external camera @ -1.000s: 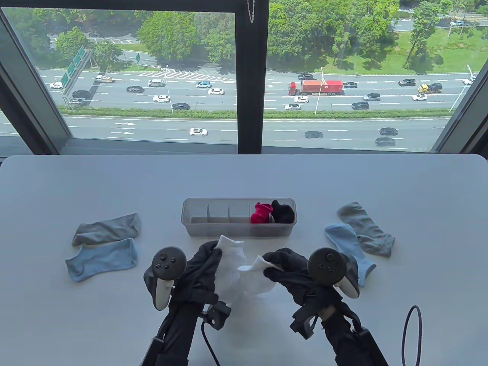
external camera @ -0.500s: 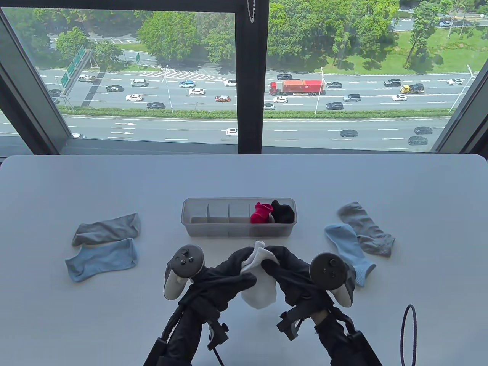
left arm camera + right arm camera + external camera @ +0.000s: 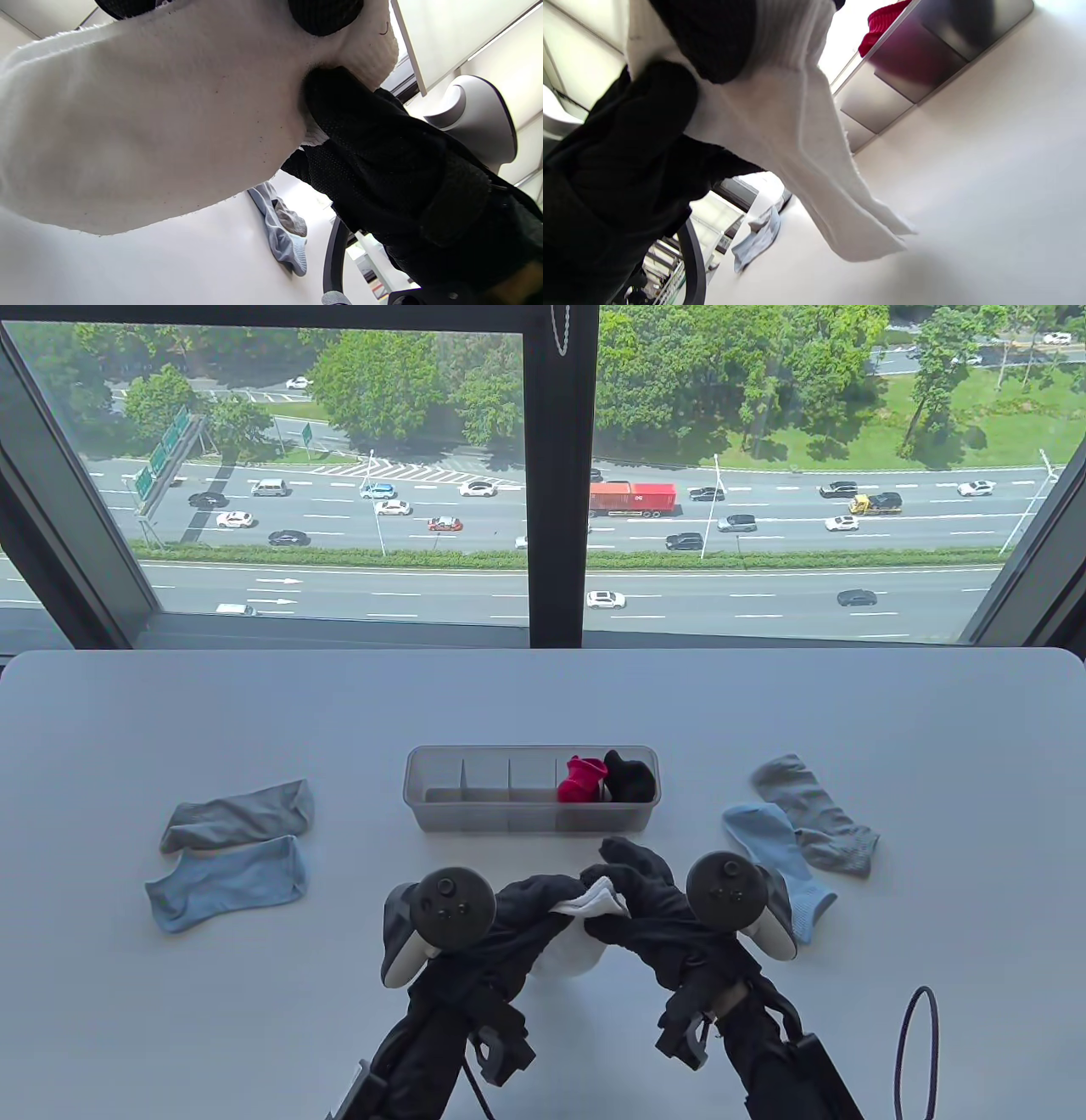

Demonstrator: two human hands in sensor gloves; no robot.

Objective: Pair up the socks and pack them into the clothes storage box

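White socks (image 3: 585,903) are pinched by the left hand (image 3: 530,903) and the right hand (image 3: 636,899) just before the box (image 3: 441,814), above the table (image 3: 543,695); 3 left compartments are free.

No legible text, label, brand or number is found in any view. Green road signs (image 3: 159,458) are seen beside the highway outside the window, but their lettering is too small to be read. White arrows (image 3: 278,581) are painted on the near lanes. The side of the red truck (image 3: 635,498) carries markings that cannot be made out.
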